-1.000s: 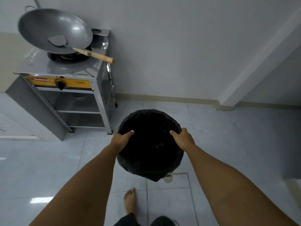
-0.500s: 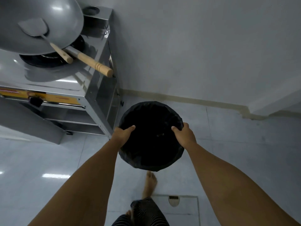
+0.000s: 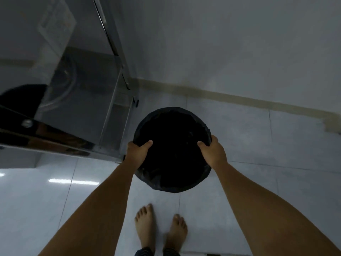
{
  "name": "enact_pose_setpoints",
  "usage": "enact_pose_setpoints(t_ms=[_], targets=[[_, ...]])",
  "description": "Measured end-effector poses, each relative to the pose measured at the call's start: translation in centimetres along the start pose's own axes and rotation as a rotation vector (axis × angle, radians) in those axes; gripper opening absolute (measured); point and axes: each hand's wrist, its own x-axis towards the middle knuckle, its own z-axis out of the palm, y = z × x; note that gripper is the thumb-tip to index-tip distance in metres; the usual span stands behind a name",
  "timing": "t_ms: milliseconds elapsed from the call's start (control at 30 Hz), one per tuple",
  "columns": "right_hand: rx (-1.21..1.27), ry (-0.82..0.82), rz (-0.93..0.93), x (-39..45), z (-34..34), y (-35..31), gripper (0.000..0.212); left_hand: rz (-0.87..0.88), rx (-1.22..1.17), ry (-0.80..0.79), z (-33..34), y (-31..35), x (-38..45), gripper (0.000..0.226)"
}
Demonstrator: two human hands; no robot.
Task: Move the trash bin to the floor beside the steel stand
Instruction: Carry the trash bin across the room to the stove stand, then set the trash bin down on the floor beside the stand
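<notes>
The round trash bin [image 3: 172, 150], lined with a black bag, is seen from straight above, low over the tiled floor. My left hand [image 3: 137, 153] grips its left rim with the thumb hooked inside. My right hand [image 3: 213, 152] grips the right rim the same way. The steel stand [image 3: 77, 100] fills the upper left; its right legs rise just left of the bin, almost touching it. Whether the bin's base rests on the floor is hidden by the bin itself.
The white wall [image 3: 230, 43] with a beige skirting strip [image 3: 239, 100] runs behind the bin. My two bare feet [image 3: 160, 230] stand on the pale floor tiles [image 3: 258, 145] just below the bin. The stand's front edge [image 3: 36, 139] juts out at the left.
I have stepped close to the stand and leaned over it; the wok has left the view. The bin has come down beside the stand's right legs, both hands still on its rim.
</notes>
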Motion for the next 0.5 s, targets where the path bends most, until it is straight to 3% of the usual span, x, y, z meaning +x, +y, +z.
enact_pose_setpoints(t_ms=[233, 433, 500], targets=[[-0.027, 0.002, 0.025, 7.8, 5.8, 4.1, 0.060, -0.064, 0.043, -0.020, 2.3, -3.8, 10.1, 0.097], [-0.030, 0.087, 0.010, 9.6, 7.5, 5.8, 0.064, 0.043, 0.111, 0.051, 3.8, -5.2, 11.6, 0.088], [-0.067, 0.152, -0.032, 8.7, 8.2, 6.5, 0.073, 0.151, 0.319, 0.139, 4.0, -6.1, 10.6, 0.085]])
